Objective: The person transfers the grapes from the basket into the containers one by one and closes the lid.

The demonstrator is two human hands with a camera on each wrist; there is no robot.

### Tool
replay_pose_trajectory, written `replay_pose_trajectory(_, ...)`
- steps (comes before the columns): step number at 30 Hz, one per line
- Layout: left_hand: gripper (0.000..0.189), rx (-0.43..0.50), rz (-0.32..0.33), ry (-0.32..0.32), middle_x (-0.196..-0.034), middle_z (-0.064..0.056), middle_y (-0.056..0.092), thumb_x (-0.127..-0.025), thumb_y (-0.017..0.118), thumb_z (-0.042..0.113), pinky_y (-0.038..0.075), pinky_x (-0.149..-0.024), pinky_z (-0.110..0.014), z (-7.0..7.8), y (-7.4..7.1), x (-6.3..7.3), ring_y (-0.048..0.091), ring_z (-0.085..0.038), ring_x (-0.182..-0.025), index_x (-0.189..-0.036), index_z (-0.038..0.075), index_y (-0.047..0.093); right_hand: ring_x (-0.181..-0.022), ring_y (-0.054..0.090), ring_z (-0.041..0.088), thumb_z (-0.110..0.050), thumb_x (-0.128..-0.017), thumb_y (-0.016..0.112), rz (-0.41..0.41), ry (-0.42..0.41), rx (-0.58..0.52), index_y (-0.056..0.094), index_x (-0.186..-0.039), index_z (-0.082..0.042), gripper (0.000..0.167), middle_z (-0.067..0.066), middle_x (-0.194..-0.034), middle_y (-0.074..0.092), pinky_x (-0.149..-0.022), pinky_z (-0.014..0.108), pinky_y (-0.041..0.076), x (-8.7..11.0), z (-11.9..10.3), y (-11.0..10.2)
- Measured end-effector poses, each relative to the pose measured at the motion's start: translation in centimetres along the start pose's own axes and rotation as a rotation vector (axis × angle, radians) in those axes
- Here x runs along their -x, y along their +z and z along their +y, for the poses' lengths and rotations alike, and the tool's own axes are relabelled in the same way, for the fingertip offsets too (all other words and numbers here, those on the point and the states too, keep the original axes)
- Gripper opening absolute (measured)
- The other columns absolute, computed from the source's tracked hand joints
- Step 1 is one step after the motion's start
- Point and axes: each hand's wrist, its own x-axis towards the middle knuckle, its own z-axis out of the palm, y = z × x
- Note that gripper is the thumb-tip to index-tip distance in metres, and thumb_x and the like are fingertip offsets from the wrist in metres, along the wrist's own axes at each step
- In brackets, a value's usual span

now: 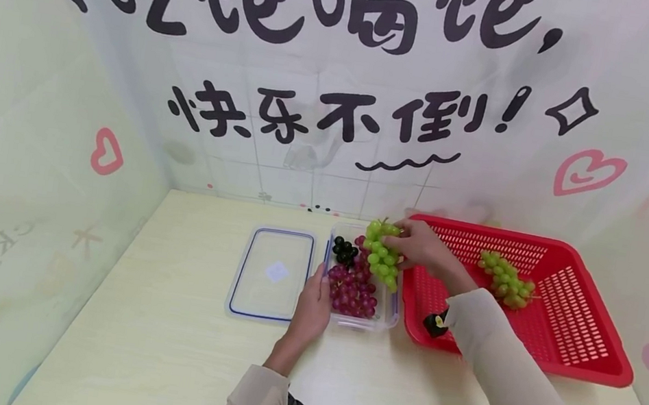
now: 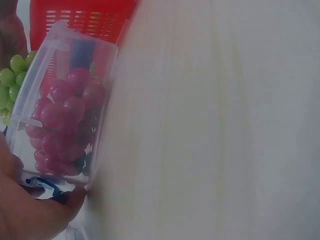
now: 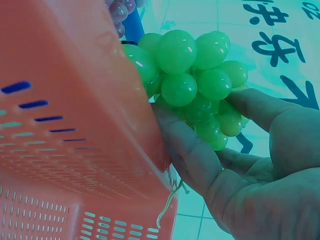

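A bunch of green grapes (image 1: 381,257) hangs from my right hand (image 1: 418,243), which pinches it over the right part of a clear plastic container (image 1: 356,322). In the right wrist view the thumb and fingers close around those green grapes (image 3: 197,85), beside the basket wall. My left hand (image 1: 313,305) holds the container's left side; the left wrist view shows the thumb and fingers (image 2: 75,200) at its end wall. Inside the container lie purple-red grapes (image 1: 349,292) and a small dark bunch (image 1: 345,251) behind them on the left.
Right of the container stands a red perforated basket (image 1: 589,316) with another green grape bunch (image 1: 505,280) in it. A clear lid with a blue seal (image 1: 272,275) lies flat on the table (image 1: 157,331) to the left. A printed wall covering (image 1: 303,179) rises behind.
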Motion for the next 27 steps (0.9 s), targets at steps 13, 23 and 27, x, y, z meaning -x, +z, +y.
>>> replay_pose_trajectory(13,0.051,-0.001,0.000,0.003,-0.155,-0.027,0.032,-0.110,0.026,0.020,0.026,-0.118,-0.054,0.2,0.0,0.0,0.028,-0.042,-0.145,-0.154,-0.006,0.022,-0.100,0.063,0.030,-0.022,-0.099,0.062,0.007,0.039,0.144,0.054,-0.134,0.001,0.044,0.022,-0.123,0.059,-0.073,0.034,0.062,0.1,-0.5,1.2)
replay_pose_trajectory(23,0.051,0.003,0.000,0.004,-0.155,-0.027,0.031,-0.110,0.027,0.019,0.026,-0.119,-0.053,0.2,-0.1,0.0,0.027,-0.041,-0.146,-0.154,-0.007,0.022,-0.083,0.067,0.023,-0.024,-0.095,0.065,-0.002,0.028,0.344,0.053,-0.135,0.006,0.052,0.021,-0.119,0.063,-0.071,0.034,0.061,0.1,-0.7,2.0)
replay_pose_trajectory(27,0.051,0.000,0.000,0.006,-0.155,-0.028,0.032,-0.110,0.026,0.019,0.026,-0.118,-0.054,0.2,-0.1,0.0,0.027,-0.042,-0.145,-0.154,-0.007,0.022,-0.080,0.069,0.022,-0.024,-0.095,0.066,-0.036,0.028,0.409,0.055,-0.133,0.008,0.051,0.021,-0.116,0.066,-0.075,0.036,0.061,0.3,-0.9,2.2)
